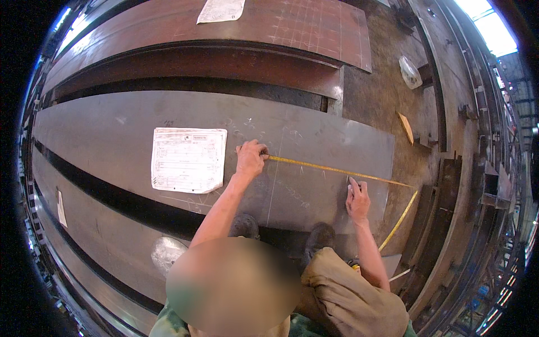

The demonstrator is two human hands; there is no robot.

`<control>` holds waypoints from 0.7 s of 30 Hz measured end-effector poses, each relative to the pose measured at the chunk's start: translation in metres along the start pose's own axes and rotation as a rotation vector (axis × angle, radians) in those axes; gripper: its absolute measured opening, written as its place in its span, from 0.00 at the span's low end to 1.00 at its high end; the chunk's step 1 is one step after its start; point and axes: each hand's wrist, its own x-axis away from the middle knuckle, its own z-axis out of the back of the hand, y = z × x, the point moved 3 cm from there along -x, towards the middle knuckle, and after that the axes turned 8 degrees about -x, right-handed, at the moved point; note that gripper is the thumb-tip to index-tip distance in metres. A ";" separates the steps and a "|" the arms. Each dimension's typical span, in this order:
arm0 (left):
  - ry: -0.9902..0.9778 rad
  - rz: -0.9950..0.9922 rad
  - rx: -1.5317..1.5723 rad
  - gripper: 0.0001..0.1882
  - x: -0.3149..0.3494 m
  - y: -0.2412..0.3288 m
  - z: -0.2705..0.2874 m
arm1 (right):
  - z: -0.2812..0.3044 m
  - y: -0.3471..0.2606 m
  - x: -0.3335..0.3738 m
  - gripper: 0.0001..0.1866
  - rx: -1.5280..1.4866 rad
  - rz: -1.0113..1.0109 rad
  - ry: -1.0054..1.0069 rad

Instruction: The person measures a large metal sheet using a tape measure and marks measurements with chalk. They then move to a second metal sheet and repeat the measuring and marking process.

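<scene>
A yellow tape measure (325,167) stretches across a grey steel plate (325,135). My left hand (252,159) pinches one end of its blade against the plate. Past the plate's right edge the blade bends sharply and runs back toward me. A bit of yellow beside my right forearm may be its case, mostly hidden. Just below the blade, my right hand (357,201) is closed, thumb and fingers together near the plate's surface. Something small and pale seems to show at its fingertips, too small to name. Thin chalk-like lines and marks lie on the plate around both hands.
A printed sheet (189,160) lies on the plate left of my left hand. Beyond a dark gap stands a reddish-brown steel beam (314,28) with another paper (220,10). Clear plastic (410,73) and a wood piece (405,128) lie to the right, near steel sections (441,185).
</scene>
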 end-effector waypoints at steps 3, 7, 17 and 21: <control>-0.019 0.012 0.033 0.10 0.000 0.001 0.001 | -0.006 -0.008 0.001 0.19 0.057 0.015 0.019; -0.015 0.015 0.032 0.08 0.002 0.002 0.005 | -0.006 -0.015 0.002 0.19 0.137 0.155 0.080; -0.043 0.038 0.046 0.08 0.004 0.002 0.005 | -0.010 -0.012 0.012 0.19 0.202 0.021 0.043; -0.028 0.024 0.033 0.08 0.004 0.003 0.006 | -0.007 -0.013 0.012 0.19 0.209 0.001 0.036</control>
